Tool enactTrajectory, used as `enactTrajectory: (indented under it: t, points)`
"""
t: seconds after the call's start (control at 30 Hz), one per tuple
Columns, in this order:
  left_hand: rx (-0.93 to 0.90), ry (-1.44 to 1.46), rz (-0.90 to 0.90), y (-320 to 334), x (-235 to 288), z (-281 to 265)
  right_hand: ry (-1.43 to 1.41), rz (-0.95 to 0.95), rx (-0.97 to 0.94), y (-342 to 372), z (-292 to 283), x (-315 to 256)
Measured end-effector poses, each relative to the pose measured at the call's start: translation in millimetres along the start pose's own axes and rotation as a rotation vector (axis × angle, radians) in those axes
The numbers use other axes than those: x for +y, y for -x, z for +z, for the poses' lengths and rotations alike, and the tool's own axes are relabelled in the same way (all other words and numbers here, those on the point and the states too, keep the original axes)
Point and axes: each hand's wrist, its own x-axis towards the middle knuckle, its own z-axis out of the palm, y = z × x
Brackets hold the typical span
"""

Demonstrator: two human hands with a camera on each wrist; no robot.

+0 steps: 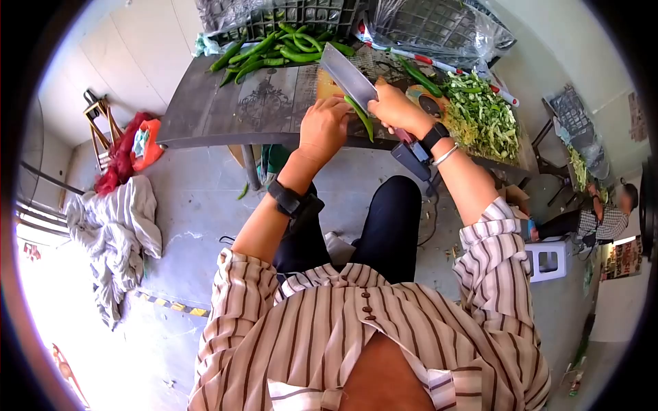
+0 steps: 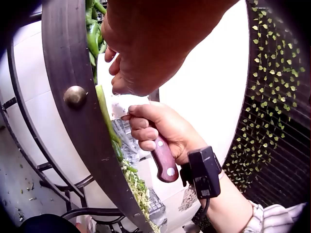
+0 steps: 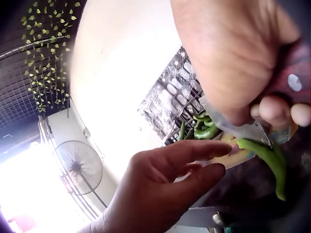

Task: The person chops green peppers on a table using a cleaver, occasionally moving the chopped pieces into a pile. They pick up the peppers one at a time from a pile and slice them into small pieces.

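Striped shirt (image 1: pixel 322 322) is filling the bottom of the head view, so that's what's sitting closest to the camera. Past it, the right hand (image 1: pixel 401 109) is gripping a big knife (image 1: pixel 351 81), fingers wrapped round the handle, with the blade pointing away and over toward the left hand's side.

Left hand (image 1: pixel 323 129) isn't holding anything that I'm seeing. The right wrist view is showing its index finger and thumb standing a bit apart, so I'm calling it loose and narrow.

Now the bit that's mattering: one green pepper (image 1: pixel 360 122) is lying between the two hands, just right of the left fingertips, which are looking like the nearer ones. I can't tell if they're touching it. Its long axis is running back toward the person, on nearly the same slant as the blade, and I'm guessing any move is hinging on that angle.

Elsewhere, a pepper pile (image 1: pixel 271 53) is sitting beyond the left hand, and chopped greens (image 1: pixel 485 116) are spreading out right of the right hand, all on the same dark table (image 1: pixel 223 113).
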Motion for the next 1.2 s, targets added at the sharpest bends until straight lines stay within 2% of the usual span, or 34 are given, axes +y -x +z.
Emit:
enactTrajectory:
  t: [0.17, 0.27, 0.4, 0.47, 0.6, 0.67, 0.9, 0.97, 1.2]
  points:
    - [-0.095, -0.007, -0.036, -14, -7, 9, -0.077, 0.042, -0.024, -2, -1, 17]
    - [-0.121, 0.000, -0.001, -19, -12, 17, -0.242, 0.049, 0.022, 9, -1, 17]
    - [-0.126, 0.024, 0.048, -21, -18, 29, -0.304, 0.080, 0.072, 11, 1, 36]
    - [-0.219, 0.050, -0.077, -22, -12, 27, -0.351, 0.094, 0.056, 12, 0, 43]
    - [-0.207, 0.003, -0.021, -23, -12, 30, -0.429, 0.092, 0.020, 16, 0, 45]
    - [-0.220, -0.030, -0.033, -22, -11, 28, -0.465, 0.090, 0.084, 20, 2, 43]
    - [-0.218, -0.063, 0.039, -22, -14, 31, -0.427, 0.028, 0.135, 41, -9, 28]
    - [-0.161, -0.064, 0.053, -20, -14, 34, -0.400, 0.029, 0.132, 45, -9, 29]
    - [-0.180, -0.116, 0.033, -21, -6, 32, -0.246, 0.036, 0.148, 49, -4, 41]
